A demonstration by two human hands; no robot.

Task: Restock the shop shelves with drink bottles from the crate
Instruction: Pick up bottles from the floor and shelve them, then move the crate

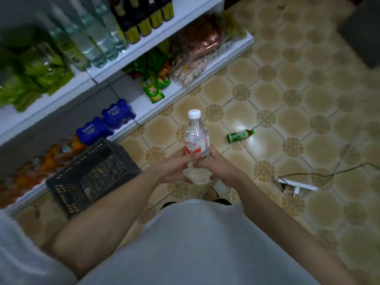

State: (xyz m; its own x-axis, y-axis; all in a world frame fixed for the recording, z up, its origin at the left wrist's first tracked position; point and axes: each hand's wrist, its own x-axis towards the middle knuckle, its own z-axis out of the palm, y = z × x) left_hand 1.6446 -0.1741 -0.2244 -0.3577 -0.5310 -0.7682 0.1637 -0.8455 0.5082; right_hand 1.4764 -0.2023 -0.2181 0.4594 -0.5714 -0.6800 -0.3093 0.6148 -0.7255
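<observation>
A clear water bottle (197,138) with a white cap and a red-and-white label stands upright in front of me, above the tiled floor. My left hand (176,167) and my right hand (216,165) both grip its lower half. The dark plastic crate (92,175) sits on the floor to the left, against the bottom shelf; its inside looks empty as far as I can see. White shelves (144,58) on the left carry clear bottles (92,42) and dark bottles with yellow labels (144,21).
A small green bottle (240,136) lies on its side on the floor to the right. A white power strip (296,185) with a black cable lies further right. The lower shelves hold blue packs (107,122), orange bottles (41,163) and snack bags (156,79).
</observation>
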